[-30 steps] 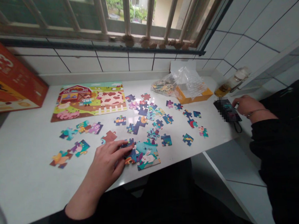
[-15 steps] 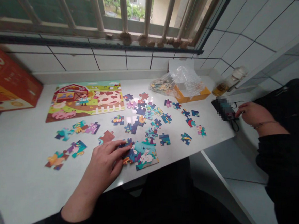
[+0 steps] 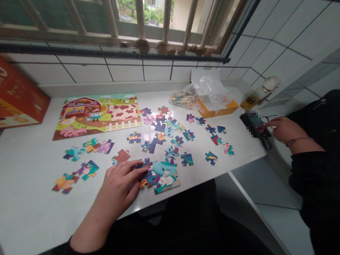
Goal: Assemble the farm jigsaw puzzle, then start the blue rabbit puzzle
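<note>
My left hand (image 3: 123,181) rests palm down at the counter's front edge, fingers stretched over dark blue puzzle pieces (image 3: 145,180). Against those pieces lies a joined puzzle section (image 3: 166,177) with a white rabbit and a teal animal. My right hand (image 3: 286,130) is far to the right, its index finger reaching onto a dark phone (image 3: 254,125) with a partly blurred screen; it grips nothing. Loose puzzle pieces (image 3: 150,144) are scattered beyond my left hand. A brown piece (image 3: 121,157) lies just past its knuckles.
A farm puzzle picture (image 3: 96,115) lies at the back left beside a red-orange box (image 3: 10,88). Toward the back right are a bag of pieces (image 3: 184,97), a yellow open box (image 3: 219,110) and a bottle (image 3: 261,94). More pieces (image 3: 66,183) lie at left.
My right hand has shifted slightly left, bringing its index fingertip onto the phone. My left hand and the puzzle pieces stay in place.
</note>
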`<state>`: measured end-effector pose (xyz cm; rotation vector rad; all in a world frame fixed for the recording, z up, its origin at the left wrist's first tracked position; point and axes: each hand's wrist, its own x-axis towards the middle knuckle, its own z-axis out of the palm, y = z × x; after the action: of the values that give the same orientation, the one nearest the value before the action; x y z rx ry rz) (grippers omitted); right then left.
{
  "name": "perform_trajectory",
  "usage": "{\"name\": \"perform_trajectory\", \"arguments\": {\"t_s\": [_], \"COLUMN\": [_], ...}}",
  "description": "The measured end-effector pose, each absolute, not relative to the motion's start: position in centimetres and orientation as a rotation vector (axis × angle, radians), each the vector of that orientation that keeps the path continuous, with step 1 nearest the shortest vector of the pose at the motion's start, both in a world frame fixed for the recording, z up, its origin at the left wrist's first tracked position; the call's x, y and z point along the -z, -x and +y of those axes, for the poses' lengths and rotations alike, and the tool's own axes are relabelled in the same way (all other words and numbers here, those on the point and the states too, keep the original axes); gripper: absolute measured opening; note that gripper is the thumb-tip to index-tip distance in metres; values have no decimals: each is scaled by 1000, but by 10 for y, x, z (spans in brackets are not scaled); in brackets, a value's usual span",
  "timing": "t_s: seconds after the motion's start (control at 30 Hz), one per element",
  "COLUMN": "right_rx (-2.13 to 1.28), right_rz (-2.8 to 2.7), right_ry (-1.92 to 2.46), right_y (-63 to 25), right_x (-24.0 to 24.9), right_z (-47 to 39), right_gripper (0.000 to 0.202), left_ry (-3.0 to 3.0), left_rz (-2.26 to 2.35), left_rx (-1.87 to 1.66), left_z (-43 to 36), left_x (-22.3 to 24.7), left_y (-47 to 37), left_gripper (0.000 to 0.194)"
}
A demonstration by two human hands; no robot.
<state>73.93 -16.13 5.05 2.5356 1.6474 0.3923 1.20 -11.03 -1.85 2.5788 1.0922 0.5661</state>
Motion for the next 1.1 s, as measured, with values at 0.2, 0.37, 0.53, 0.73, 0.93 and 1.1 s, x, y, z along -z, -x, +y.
{"name": "perform_trajectory", "arguments": {"t_s": [0.2, 0.37, 0.53, 0.73, 0.93, 1.1], "right_rx": [-205, -156, -218, -521, -102, 307], "right_rz": [1628, 1587, 1568, 2039, 2907, 3072], "right_ry": [-2518, -2517, -2543, -2482, -2110, -1853], "right_y": [-735, -729, -720, -605, -406, -300], "right_x": [-51, -55, -60, -61, -36, -17], "right_z": [-159, -159, -158, -156, -178, -182], "right_gripper": [58, 60, 56, 33, 21, 28], "left_ry": [-2571, -2587, -2593, -2579, -2538, -2512], "left_rz": [1081, 1078, 1072, 1106, 1153, 1194], "left_rx": [-543, -557, -561, -584, -604, -641], "left_z": [-110, -111, -112, -113, -115, -115], "left_x": [19, 18, 17, 13, 13, 19], "left_y": [-12, -12, -13, -16, -17, -17], "left_gripper": [45, 45, 45, 42, 36, 37]}}
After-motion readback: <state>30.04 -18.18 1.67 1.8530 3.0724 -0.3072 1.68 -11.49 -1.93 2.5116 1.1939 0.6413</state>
